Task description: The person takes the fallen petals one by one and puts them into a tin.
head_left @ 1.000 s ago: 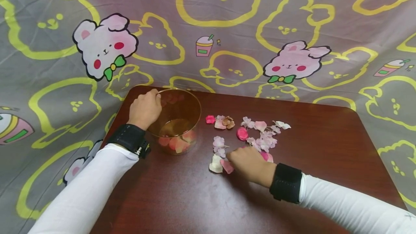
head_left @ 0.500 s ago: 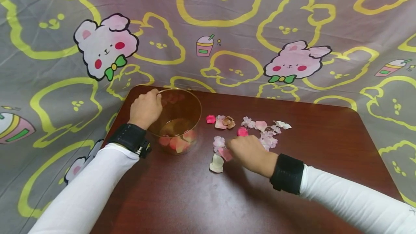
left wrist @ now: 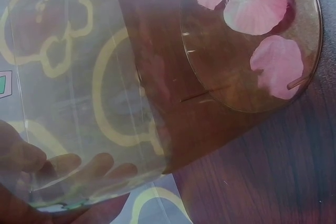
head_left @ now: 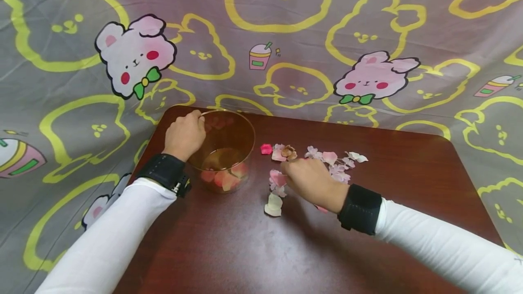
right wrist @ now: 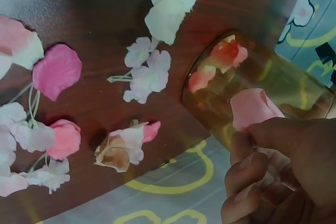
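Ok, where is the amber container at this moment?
In the head view, the transparent amber container is on the left part of the table, left of the loose petals, gripped by the left hand.

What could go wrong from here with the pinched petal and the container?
1. Drop: the right hand pinches the pink petal by one edge, so it could slip free.
2. Tipping: the left hand grips the clear container at one side of its rim; a pull there might tilt it.
3. Scatter: loose pale blossoms lie on the table; a low sweep could push them about.
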`<state>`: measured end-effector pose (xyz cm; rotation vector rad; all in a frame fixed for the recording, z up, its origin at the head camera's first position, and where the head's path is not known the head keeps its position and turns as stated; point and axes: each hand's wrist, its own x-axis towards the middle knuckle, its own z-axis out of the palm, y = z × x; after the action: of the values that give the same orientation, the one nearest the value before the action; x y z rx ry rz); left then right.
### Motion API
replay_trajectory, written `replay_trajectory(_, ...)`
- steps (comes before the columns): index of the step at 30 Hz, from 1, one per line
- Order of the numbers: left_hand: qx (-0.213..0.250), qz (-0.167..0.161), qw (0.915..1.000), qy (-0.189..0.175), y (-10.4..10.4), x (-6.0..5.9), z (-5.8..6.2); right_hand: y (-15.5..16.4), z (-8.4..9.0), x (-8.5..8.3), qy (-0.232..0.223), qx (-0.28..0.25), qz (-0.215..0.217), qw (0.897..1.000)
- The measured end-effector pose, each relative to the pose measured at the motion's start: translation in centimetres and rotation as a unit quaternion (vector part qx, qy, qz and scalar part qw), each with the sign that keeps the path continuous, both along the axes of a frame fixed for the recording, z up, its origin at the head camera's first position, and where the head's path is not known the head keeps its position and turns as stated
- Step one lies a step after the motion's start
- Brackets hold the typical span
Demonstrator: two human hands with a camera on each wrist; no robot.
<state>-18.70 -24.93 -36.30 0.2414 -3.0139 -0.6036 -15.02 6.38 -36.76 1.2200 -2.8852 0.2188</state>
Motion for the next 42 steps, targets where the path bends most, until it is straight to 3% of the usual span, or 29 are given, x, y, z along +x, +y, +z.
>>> replay_trajectory(11, -0.003, 0.004, 1.0000, 0.003, 0.1, 0.0, 0.0, -1.1, 1.0, -0.7, 0.025, -0.009, -0.009, 1.000)
replay_trajectory(21, -0.004, 0.005, 1.0000, 0.006, 0.1, 0.0, 0.0, -1.7, 2.2, -1.0, 0.005, -0.045, -0.015, 0.999)
replay_trajectory(42, -0.005, 0.004, 1.0000, -0.002, 0.1, -0.1, 0.0, -4.8, 4.7, -2.0, 0.052, -0.094, 0.007, 0.994)
